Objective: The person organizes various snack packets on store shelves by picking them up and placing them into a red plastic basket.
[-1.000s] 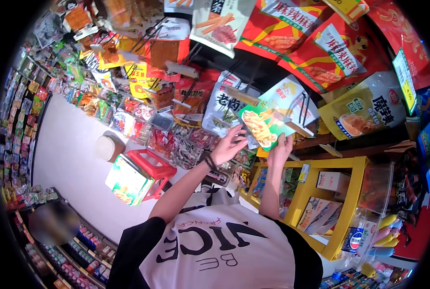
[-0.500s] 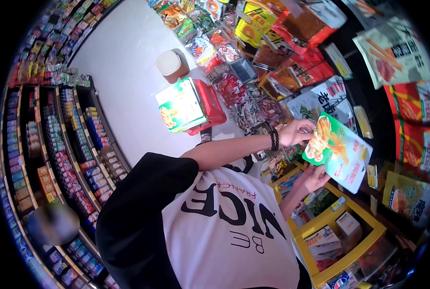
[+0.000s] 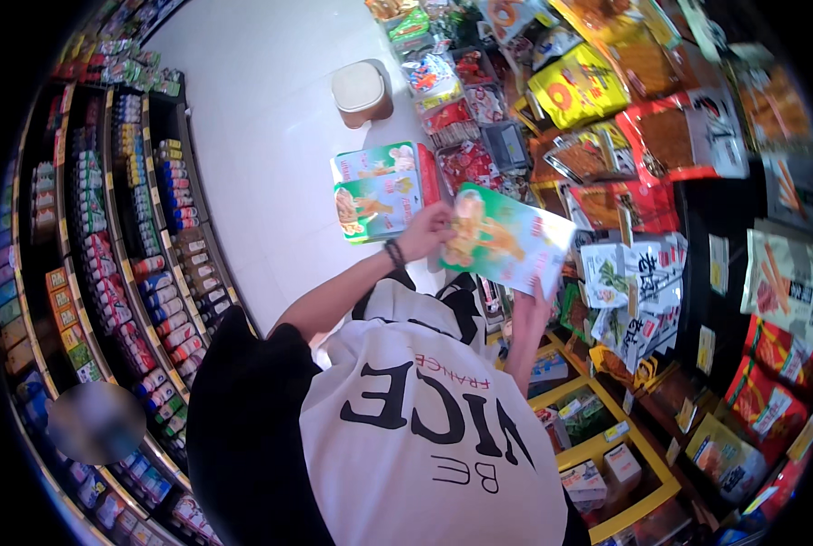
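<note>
A flat green-and-white snack bag [image 3: 506, 238] printed with pale yellow food is held in front of me between both hands. My left hand [image 3: 430, 231], with a dark bead bracelet at the wrist, pinches the bag's left edge. At the lower right edge my right hand [image 3: 532, 314] grips it, its fingers partly hidden behind the bag. Just beyond my left hand, similar green-and-white snack bags [image 3: 377, 194] lie on a red stool [image 3: 428, 173], overlapping one another.
A beige round-cornered stool or bin [image 3: 359, 88] stands on the pale floor. Loose snack trays [image 3: 504, 146] and hanging bags [image 3: 577, 86] crowd the right. Below them is a yellow-framed display [image 3: 638, 510]. Shelves of bottles and cans [image 3: 106, 273] line the left.
Both hands have carried the snack bag leftward, away from the hanging bags and close to the red stool. My view has shifted, and the bags on the stool show more fully.
</note>
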A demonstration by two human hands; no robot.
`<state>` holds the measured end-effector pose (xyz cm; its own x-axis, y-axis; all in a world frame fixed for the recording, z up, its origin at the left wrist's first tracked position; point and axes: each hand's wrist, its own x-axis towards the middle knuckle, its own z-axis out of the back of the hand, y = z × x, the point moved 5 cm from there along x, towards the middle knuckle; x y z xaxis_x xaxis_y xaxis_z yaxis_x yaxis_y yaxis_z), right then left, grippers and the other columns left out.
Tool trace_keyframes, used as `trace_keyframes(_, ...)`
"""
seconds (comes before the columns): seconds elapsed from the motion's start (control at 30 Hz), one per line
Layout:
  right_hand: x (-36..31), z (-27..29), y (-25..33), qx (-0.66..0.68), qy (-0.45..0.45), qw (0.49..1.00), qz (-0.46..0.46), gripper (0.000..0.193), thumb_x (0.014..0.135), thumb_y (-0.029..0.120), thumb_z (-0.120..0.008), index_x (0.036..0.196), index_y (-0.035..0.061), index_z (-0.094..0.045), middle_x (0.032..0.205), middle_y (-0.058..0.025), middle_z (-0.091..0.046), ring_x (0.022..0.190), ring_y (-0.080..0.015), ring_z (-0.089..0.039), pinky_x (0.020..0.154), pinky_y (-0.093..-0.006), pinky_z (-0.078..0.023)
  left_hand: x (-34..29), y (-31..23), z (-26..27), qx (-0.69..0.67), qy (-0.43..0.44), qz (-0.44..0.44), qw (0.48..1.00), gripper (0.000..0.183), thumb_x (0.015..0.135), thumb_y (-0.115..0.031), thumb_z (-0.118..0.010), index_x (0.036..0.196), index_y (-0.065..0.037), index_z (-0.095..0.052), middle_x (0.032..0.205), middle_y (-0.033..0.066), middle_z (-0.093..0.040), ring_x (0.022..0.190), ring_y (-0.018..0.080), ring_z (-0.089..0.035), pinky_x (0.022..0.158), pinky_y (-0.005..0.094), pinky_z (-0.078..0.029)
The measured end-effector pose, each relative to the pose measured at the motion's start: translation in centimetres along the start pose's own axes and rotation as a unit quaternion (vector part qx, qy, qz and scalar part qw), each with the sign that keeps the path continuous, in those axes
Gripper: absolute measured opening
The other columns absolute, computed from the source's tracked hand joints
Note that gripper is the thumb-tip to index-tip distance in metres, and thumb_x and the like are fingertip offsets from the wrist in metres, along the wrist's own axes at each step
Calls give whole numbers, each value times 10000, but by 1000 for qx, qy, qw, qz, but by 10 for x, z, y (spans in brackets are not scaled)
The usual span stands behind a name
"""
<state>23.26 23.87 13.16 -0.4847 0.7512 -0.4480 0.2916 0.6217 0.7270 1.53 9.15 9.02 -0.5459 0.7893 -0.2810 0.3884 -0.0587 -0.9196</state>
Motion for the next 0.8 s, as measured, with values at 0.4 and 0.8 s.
trace_keyframes(0.4, 113, -105, -220, -362, 164, 890, -224, 285, 831, 16, -531, 1114, 3, -509, 962, -70, -620, 853, -139, -590, 701, -245, -467, -63, 88, 235, 53, -383, 67, 920, 236, 725, -5, -608, 955, -4, -551, 839, 89, -621, 733, 144, -594, 647, 264, -493)
trace_keyframes(0.8, 167, -135, -282, -456, 299, 832, -104, 400, 819, -2, -483, 1214, -8, -425, 899, -94, -628, 773, -132, -604, 668, -234, -466, -23, 123, 289, 65, -448, 153, 878, 371, 745, -56, -557, 1116, -57, -580, 975, 169, -619, 870, 207, -609, 741, 298, -486)
